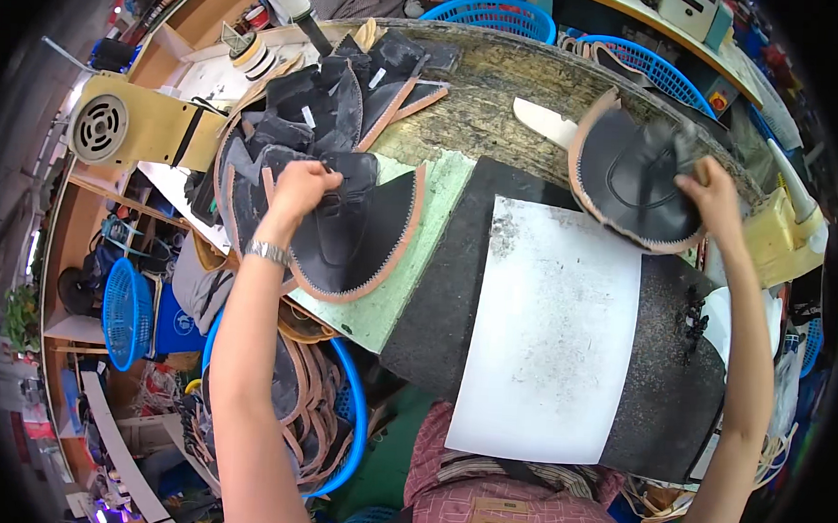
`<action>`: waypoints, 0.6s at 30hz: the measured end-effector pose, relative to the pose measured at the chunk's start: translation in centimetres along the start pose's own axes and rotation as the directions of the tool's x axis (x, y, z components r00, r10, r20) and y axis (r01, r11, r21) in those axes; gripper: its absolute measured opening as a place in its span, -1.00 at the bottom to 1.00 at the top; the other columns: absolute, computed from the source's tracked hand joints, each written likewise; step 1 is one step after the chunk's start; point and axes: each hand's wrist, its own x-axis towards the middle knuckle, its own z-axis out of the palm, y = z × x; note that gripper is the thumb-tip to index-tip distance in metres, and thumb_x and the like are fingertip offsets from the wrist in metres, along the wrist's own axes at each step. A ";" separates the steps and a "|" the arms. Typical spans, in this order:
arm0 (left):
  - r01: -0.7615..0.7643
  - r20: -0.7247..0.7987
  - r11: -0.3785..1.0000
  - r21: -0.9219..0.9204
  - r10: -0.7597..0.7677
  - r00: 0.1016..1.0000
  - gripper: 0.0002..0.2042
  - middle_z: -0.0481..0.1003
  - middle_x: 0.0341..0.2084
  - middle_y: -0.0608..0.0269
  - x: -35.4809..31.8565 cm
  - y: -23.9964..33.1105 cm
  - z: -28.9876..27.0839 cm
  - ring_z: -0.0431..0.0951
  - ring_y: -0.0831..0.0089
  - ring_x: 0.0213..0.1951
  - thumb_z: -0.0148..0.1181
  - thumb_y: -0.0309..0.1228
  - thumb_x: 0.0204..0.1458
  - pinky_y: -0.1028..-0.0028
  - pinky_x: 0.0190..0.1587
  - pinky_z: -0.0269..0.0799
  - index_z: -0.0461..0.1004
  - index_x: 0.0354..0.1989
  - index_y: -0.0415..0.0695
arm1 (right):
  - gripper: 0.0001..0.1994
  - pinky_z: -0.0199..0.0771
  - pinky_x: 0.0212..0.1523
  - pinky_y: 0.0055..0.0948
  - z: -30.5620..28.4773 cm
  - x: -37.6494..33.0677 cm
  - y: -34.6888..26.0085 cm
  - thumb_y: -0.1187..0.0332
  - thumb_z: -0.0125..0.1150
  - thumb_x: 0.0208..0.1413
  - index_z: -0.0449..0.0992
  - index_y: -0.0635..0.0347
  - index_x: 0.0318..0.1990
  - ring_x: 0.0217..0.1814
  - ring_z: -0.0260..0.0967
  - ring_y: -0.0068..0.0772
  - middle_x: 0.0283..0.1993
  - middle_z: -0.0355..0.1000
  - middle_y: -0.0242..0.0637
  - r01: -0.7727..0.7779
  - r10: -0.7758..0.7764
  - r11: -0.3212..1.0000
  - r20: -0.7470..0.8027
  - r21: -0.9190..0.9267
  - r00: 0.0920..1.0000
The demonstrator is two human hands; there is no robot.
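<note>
My left hand (pixel 301 189) is closed on the upper edge of a black leather shoe upper (pixel 369 236) with a zigzag-cut tan border. The upper lies partly over a pale green board (pixel 368 323). At the right, my right hand (pixel 713 200) grips the side of a second black shoe upper (pixel 624 172), which is curved and edged in tan. Its far part is smeared by motion near the fingers. Behind my left hand rises a heap of black uppers (pixel 300 97), some with tan rims. Between the hands lies a smudged white sheet (pixel 547 333) on a black mat (pixel 672 366).
A cream-coloured flat piece (pixel 544 124) lies on the worn bench (pixel 502 78). Below left, a blue basket (pixel 361 418) holds several tan-edged pieces. A yellow lamp-like device (pixel 144 123) juts in at left. More blue baskets (pixel 491 14) stand beyond the bench.
</note>
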 end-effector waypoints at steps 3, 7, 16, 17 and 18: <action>-0.290 -0.052 0.912 0.290 0.317 0.947 -0.79 0.47 -0.61 0.26 -2.1 1.9 2.0 0.44 0.49 -0.47 0.26 -0.35 -0.13 0.50 -0.36 0.28 0.49 -0.57 -0.28 | -0.68 0.26 -0.28 -0.23 2.2 -1.8 1.1 0.22 0.28 -0.12 0.32 0.27 -0.42 -0.27 0.29 0.03 -0.31 0.32 -0.12 0.022 -0.035 0.959 -0.043 -0.282 0.998; -0.013 0.029 0.985 -0.174 0.019 0.999 -0.77 0.47 -0.63 0.14 2.2 -2.4 1.2 0.46 0.27 -0.53 0.29 -0.30 -0.25 0.40 -0.35 0.34 0.51 -0.58 -0.24 | -0.68 0.28 -0.22 -0.30 0.5 -2.4 -0.1 0.26 0.29 -0.12 0.35 0.29 -0.33 -0.23 0.31 -0.03 -0.22 0.30 -0.15 0.097 -0.106 0.994 -0.214 -0.054 0.971; -0.480 -0.085 0.816 0.321 0.530 0.844 -0.79 0.49 -0.51 0.07 -6.7 5.3 -1.4 0.48 0.23 -0.48 0.23 -0.32 -0.15 0.38 -0.36 0.35 0.50 -0.51 -0.25 | -0.80 0.29 -0.25 -0.60 -5.4 -9.9 -2.9 0.43 0.22 -0.10 0.40 0.29 -0.30 -0.23 0.29 -0.56 -0.27 0.34 -0.36 0.252 -0.174 0.899 -0.237 0.358 0.956; -0.517 -0.097 0.802 0.299 0.565 0.820 -0.85 0.49 -0.49 0.14 -9.2 7.8 -2.8 0.47 0.37 -0.51 0.21 -0.41 -0.12 0.47 -0.40 0.33 0.49 -0.50 -0.28 | -0.79 0.27 -0.33 -0.63 -6.0 -11.1 -3.5 0.41 0.23 -0.10 0.41 0.29 -0.30 -0.30 0.29 -0.59 -0.30 0.35 -0.37 0.156 -0.098 0.924 -0.178 0.349 0.979; -0.500 -0.079 0.857 0.122 0.511 0.856 -0.86 0.49 -0.51 0.20 -11.7 10.3 -4.0 0.44 0.49 -0.51 0.21 -0.44 -0.11 0.54 -0.41 0.31 0.49 -0.50 -0.29 | -0.78 0.26 -0.42 -0.65 -6.6 -12.3 -4.1 0.39 0.24 -0.09 0.42 0.29 -0.30 -0.36 0.28 -0.62 -0.33 0.36 -0.38 0.059 -0.020 0.940 -0.118 0.335 0.993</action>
